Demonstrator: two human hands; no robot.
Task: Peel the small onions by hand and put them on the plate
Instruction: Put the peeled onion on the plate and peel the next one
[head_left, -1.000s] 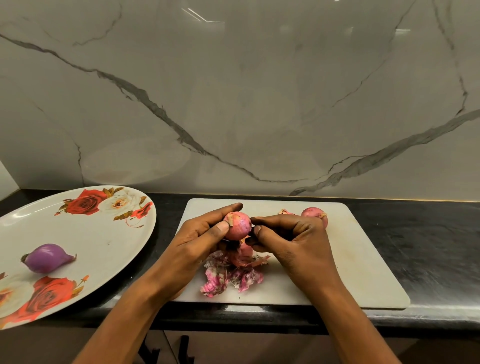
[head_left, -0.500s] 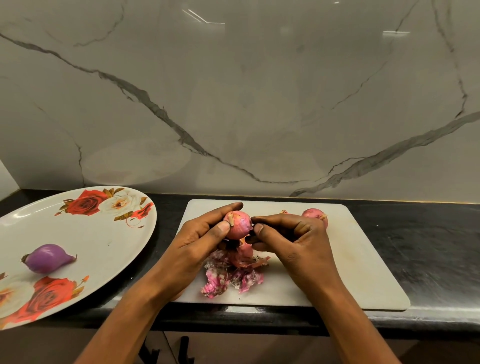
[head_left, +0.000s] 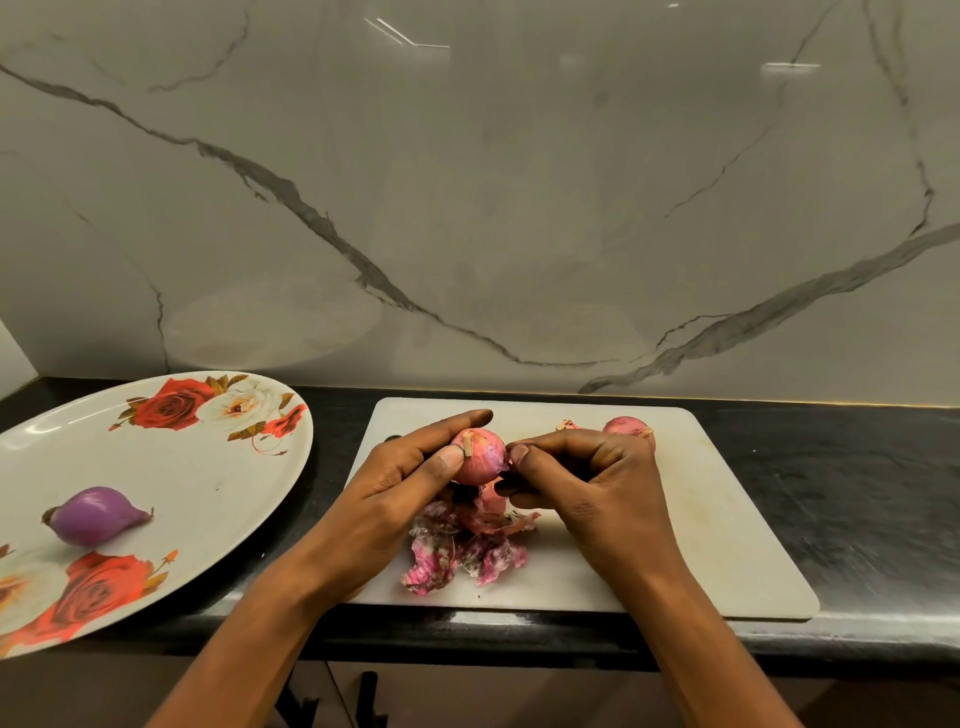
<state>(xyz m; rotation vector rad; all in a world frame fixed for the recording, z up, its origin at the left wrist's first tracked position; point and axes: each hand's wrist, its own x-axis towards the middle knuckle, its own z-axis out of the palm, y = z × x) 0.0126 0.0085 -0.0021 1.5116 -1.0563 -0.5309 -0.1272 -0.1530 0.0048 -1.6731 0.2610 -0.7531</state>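
Onion (head_left: 480, 460) stays gripped in left hand (head_left: 400, 486), right hand (head_left: 597, 483) still pinching its skin, as before.

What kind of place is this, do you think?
Most likely a home kitchen: a dark stone countertop below a marble-look wall, a white cutting board with onion peels on it, and a rose-patterned plate holding a peeled onion.
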